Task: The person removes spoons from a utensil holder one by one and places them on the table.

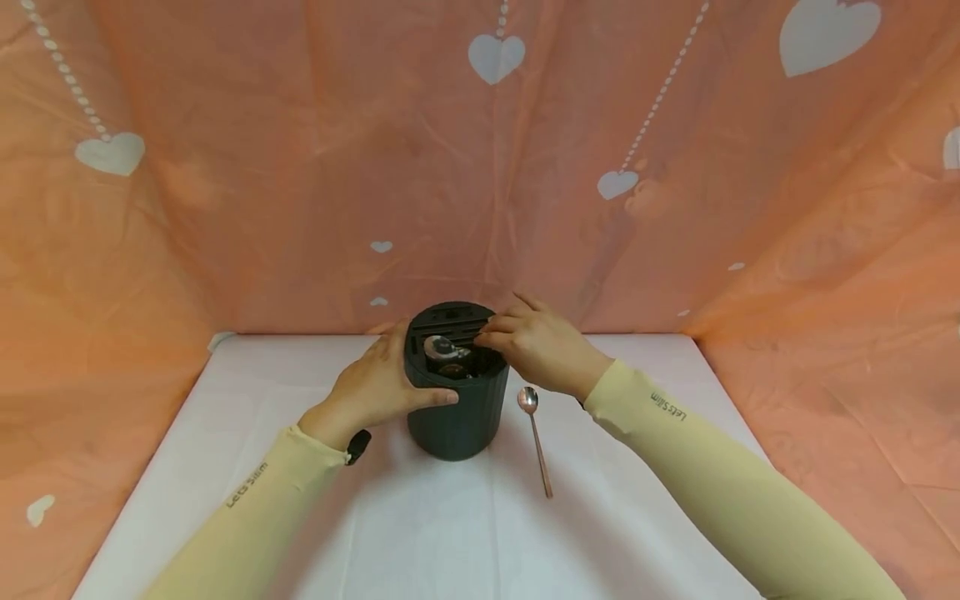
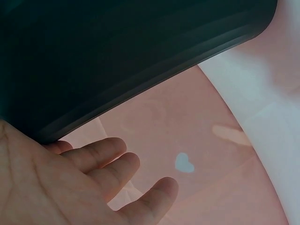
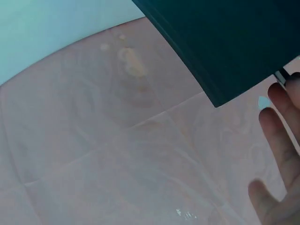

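Left grip [image 1: 375,387] is clamping round dark holder [image 1: 453,425] from its left; right grip [image 1: 543,346] is apparently pinching thin utensil [image 3: 280,77] at holder's right rim; spoon [image 1: 538,446] is lying right of holder. Holder's probably feeling stiff, light; best bracing sides.

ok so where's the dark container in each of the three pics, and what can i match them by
head: dark container just below centre, slightly left
left wrist: across the top, reaching lowest at the left
right wrist: upper right corner, cut off by the frame
shared landmark: the edge where the pale tabletop meets the pink cloth
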Available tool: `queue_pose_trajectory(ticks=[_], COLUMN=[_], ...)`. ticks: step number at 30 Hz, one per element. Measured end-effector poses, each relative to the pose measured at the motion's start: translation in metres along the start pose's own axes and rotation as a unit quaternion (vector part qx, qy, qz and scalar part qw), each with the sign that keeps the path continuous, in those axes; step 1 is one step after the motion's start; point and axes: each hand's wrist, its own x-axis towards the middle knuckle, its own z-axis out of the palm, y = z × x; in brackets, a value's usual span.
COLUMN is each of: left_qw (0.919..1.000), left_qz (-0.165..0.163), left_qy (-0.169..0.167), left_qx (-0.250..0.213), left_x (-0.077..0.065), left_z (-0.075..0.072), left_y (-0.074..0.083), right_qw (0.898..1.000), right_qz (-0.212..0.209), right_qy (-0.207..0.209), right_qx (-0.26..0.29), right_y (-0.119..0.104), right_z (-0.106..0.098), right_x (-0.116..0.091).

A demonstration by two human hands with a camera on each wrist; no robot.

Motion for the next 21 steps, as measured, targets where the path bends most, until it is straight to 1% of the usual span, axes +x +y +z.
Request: queue_pose_trajectory(ticks=[2,6,11,14,16,18,21], left_qw=[1.0,1.0,0.9998,0.9998,0.9998,0.9997,0.9998], left_qz=[-0.001,-0.008,-0.012,-0.006,-0.002,0.0,-0.003], left_qy=[0.004,-0.004,-0.013,-0.012,-0.01,-0.009,-0.012], left_qx=[-0.001,0.0,-0.001,-0.013,-0.018,-0.023,-0.016], left_x=[0.0,0.001,0.001,0.001,0.001,0.002,0.003], left_z=[0.002,0.002,0.002,0.002,0.002,0.002,0.003], left_y=[0.0,0.0,-0.002,-0.002,-0.002,-0.002,-0.002], right_qw=[1.0,0.999,0.996,0.993,0.989,0.984,0.971], right_qz=[0.009,0.025,0.047,0.054,0.058,0.066,0.084], right_qy=[0.013,0.045,0.076,0.101,0.126,0.155,0.203], right_qx=[0.007,0.018,0.031,0.039,0.047,0.062,0.096], right_y=[0.002,0.006,0.01,0.012,0.015,0.017,0.022], right_z=[0.0,-0.005,-0.014,-0.02,-0.026,-0.032,-0.043], right_x=[-0.002,-0.003,-0.002,-0.002,-0.003,-0.005,-0.008])
